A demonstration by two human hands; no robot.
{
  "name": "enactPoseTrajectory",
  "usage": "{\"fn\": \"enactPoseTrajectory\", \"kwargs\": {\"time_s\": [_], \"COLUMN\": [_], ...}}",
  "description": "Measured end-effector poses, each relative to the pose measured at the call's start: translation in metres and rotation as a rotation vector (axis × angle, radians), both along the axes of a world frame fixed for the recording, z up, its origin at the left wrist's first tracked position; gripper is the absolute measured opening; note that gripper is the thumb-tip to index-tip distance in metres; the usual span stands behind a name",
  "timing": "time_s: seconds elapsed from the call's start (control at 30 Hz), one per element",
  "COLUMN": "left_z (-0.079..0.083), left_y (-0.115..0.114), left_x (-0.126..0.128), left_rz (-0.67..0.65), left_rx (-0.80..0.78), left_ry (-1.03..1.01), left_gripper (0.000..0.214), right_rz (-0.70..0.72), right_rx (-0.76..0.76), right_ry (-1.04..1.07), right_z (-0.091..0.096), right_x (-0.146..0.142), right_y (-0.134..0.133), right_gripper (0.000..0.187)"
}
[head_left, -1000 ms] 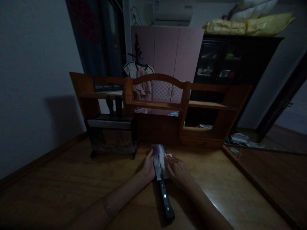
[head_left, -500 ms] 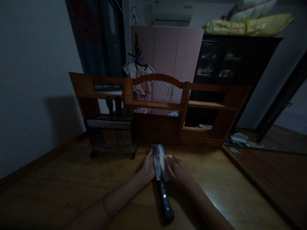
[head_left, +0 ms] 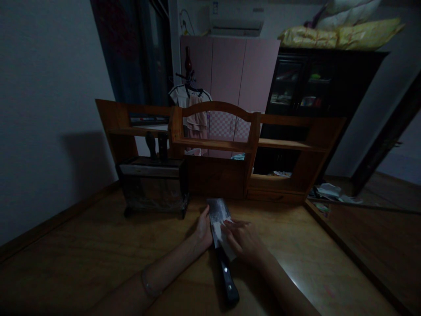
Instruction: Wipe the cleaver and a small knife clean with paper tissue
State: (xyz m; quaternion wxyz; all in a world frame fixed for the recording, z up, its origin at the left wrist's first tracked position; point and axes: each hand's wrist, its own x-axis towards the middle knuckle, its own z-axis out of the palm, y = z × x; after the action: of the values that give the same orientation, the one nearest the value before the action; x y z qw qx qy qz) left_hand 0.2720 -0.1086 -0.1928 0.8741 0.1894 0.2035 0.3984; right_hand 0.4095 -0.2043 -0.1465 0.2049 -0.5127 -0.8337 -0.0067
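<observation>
A cleaver (head_left: 218,210) with a broad grey blade and a black riveted handle points away from me, its handle toward my side of the table. My left hand (head_left: 204,230) grips the blade by its left edge, thumb up along the side. Under the fingers of my right hand (head_left: 245,239), a white tissue (head_left: 219,232) is pressed onto the lower part of the blade, near the handle. Part of the tissue hangs past the blade's right edge. The fingers of the left hand beneath the blade are hidden.
Behind to the left stands a knife block (head_left: 151,188) with two dark handles sticking up. A wooden shelf unit (head_left: 213,145) runs along the back of the wooden table (head_left: 82,259). A raised edge (head_left: 348,250) borders the table on the right.
My right hand and the tissue have slid down the blade toward the handle, baring more of the upper blade. My left hand and the cleaver have stayed in place.
</observation>
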Motion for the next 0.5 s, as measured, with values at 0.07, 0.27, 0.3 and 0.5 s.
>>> {"fn": "enactPoseTrajectory", "kwargs": {"time_s": [0.07,0.27,0.3,0.5], "left_z": [0.0,0.006,0.007,0.01], "left_y": [0.0,-0.005,-0.005,-0.007], "left_x": [0.0,-0.001,-0.001,-0.001], "left_rz": [0.013,0.03,0.024,-0.015], "left_rx": [-0.01,-0.019,-0.018,0.005], "left_ry": [0.015,0.03,0.025,-0.024], "left_gripper": [0.049,0.048,0.049,0.052], "right_rz": [0.04,-0.006,-0.047,-0.199], "right_rx": [-0.001,0.002,0.007,0.036], "right_ry": [0.011,0.027,0.025,0.003], "right_z": [0.001,-0.002,-0.003,-0.008], "right_x": [0.0,-0.003,-0.003,-0.001], "right_y": [-0.001,0.002,0.003,0.009], "right_gripper": [0.035,0.036,0.036,0.037]}}
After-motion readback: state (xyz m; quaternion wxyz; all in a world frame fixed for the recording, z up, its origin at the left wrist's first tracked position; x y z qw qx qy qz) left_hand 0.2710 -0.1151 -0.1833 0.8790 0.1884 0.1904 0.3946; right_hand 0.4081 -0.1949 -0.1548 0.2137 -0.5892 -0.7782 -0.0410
